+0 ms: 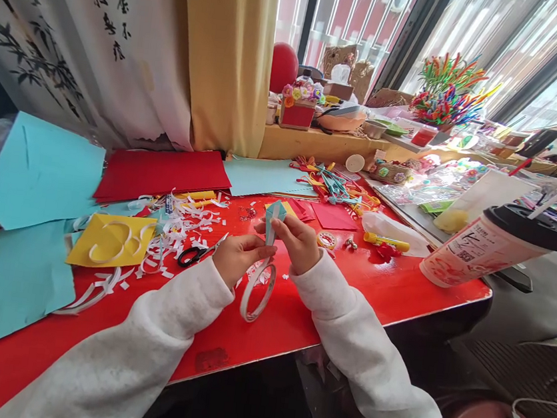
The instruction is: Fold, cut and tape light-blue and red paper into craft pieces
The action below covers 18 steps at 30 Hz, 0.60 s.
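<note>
My right hand (300, 244) pinches a small folded light-blue paper piece (275, 212), held upright above the red table (262, 348). A pale strip of tape runs down the front of the paper. Just below, my left hand (241, 258) grips the strip between thumb and fingers. From that strip hangs a roll of double-sided tape (257, 294), its ring standing on edge under my fingers. Black-handled scissors (197, 253) lie beside my left hand, with part of the blades behind it. White paper scraps (168, 230) are scattered to the left.
Blue sheets (51, 170), a yellow card (108, 240) and red paper (162, 172) cover the left side. A tall drink cup (485, 249) stands at the right edge. Yellow glue stick (385, 241) and a small round tape (326, 240) lie right of my hands.
</note>
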### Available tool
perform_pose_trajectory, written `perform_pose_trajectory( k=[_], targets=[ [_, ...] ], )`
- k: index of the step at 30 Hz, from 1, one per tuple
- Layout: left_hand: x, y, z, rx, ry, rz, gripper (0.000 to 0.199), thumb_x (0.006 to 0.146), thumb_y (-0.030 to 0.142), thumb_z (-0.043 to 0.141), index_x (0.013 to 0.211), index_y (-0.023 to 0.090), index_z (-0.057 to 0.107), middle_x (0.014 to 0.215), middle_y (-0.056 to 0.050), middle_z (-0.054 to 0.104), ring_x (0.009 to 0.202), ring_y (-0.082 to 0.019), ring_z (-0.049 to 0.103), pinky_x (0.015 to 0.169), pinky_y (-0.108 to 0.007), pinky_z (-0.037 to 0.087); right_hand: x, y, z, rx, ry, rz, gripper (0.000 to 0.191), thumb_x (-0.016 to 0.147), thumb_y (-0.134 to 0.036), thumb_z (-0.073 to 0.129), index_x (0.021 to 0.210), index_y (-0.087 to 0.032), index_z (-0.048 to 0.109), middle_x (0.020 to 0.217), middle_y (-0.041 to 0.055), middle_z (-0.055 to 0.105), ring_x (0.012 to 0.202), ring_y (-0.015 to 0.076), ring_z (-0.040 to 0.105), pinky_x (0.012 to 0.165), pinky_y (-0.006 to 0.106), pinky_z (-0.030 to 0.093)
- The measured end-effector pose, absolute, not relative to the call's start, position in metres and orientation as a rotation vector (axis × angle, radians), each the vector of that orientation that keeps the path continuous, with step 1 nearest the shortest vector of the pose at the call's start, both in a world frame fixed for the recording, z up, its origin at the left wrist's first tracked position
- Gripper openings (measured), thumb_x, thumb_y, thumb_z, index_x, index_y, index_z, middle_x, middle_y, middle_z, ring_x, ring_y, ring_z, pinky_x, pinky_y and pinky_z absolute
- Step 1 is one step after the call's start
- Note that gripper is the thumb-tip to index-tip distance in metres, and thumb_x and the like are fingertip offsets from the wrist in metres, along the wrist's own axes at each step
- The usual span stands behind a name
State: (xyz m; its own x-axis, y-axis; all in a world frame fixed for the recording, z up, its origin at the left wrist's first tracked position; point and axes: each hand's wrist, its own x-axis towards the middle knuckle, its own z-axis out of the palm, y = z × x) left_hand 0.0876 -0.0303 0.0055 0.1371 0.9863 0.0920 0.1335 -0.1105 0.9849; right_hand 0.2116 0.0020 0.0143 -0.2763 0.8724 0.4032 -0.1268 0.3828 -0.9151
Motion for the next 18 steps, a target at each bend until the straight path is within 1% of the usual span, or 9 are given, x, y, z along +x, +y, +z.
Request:
perform_pose_trajectory(
  k=[2, 6, 8, 11, 16, 18],
  targets=[
    [0.0871, -0.0298, 0.0044, 1.409, 1.173, 1.076, 0.024, 0.058, 0.038, 0.061, 0.061, 0.014, 0.060, 0.061, -0.003, 0.061, 0.059, -0.015, 0.054, 0.060, -0.029, 0.043, 0.2120, 0.0013, 0.0153, -0.683, -1.509, 1.189, 0.022, 0.069, -0.037, 0.053, 0.075, -0.016, 0.057, 0.075, 0.0036, 0.063, 0.070, 0.0140, 0.060, 0.067, 0.028, 0.049],
    [0.0883, -0.0297, 0.0038, 1.438, 1.203, 1.063, 0.027, 0.056, 0.040, 0.063, 0.061, 0.013, 0.062, 0.061, -0.003, 0.061, 0.062, -0.016, 0.055, 0.060, -0.029, 0.042, 0.2133, 0.0018, 0.0172, -0.732, -1.443, 1.281, 0.024, 0.068, -0.037, 0.054, 0.074, -0.014, 0.058, 0.067, 0.0034, 0.063, 0.064, 0.0144, 0.060, 0.063, 0.029, 0.050],
    [0.0895, -0.0305, 0.0049, 1.464, 1.206, 1.066, 0.027, 0.056, 0.040, 0.062, 0.062, 0.014, 0.063, 0.061, -0.003, 0.061, 0.063, -0.016, 0.054, 0.060, -0.028, 0.042, 0.2133, 0.0031, 0.0178, -0.753, -1.418, 1.321, 0.025, 0.066, -0.037, 0.056, 0.073, -0.013, 0.058, 0.067, 0.0039, 0.063, 0.064, 0.0147, 0.060, 0.063, 0.029, 0.050],
    [0.0897, -0.0316, 0.0071, 1.507, 1.210, 1.089, 0.027, 0.058, 0.041, 0.060, 0.062, 0.015, 0.063, 0.060, -0.001, 0.060, 0.062, -0.015, 0.054, 0.058, -0.026, 0.041, 0.2127, 0.0051, 0.0181, -0.744, -1.432, 1.373, 0.026, 0.064, -0.037, 0.058, 0.075, -0.013, 0.059, 0.071, 0.0046, 0.063, 0.068, 0.0146, 0.060, 0.065, 0.029, 0.049],
    [0.0846, -0.0288, 0.0070, 1.543, 1.293, 1.105, 0.027, 0.061, 0.041, 0.057, 0.054, 0.015, 0.060, 0.050, 0.002, 0.053, 0.054, -0.012, 0.050, 0.054, -0.025, 0.038, 0.2134, 0.0056, 0.0177, -0.693, -1.487, 1.459, 0.030, 0.065, -0.040, 0.056, 0.079, -0.014, 0.059, 0.077, 0.0046, 0.063, 0.074, 0.0143, 0.059, 0.067, 0.028, 0.049],
    [0.0830, -0.0264, 0.0055, 1.583, 1.282, 1.051, 0.027, 0.063, 0.041, 0.056, 0.058, 0.015, 0.062, 0.055, 0.001, 0.057, 0.057, -0.013, 0.051, 0.057, -0.025, 0.039, 0.2141, 0.0056, 0.0175, -0.712, -1.464, 1.437, 0.031, 0.067, -0.041, 0.053, 0.080, -0.014, 0.059, 0.076, 0.0041, 0.063, 0.072, 0.0135, 0.059, 0.067, 0.028, 0.049]
  ],
)
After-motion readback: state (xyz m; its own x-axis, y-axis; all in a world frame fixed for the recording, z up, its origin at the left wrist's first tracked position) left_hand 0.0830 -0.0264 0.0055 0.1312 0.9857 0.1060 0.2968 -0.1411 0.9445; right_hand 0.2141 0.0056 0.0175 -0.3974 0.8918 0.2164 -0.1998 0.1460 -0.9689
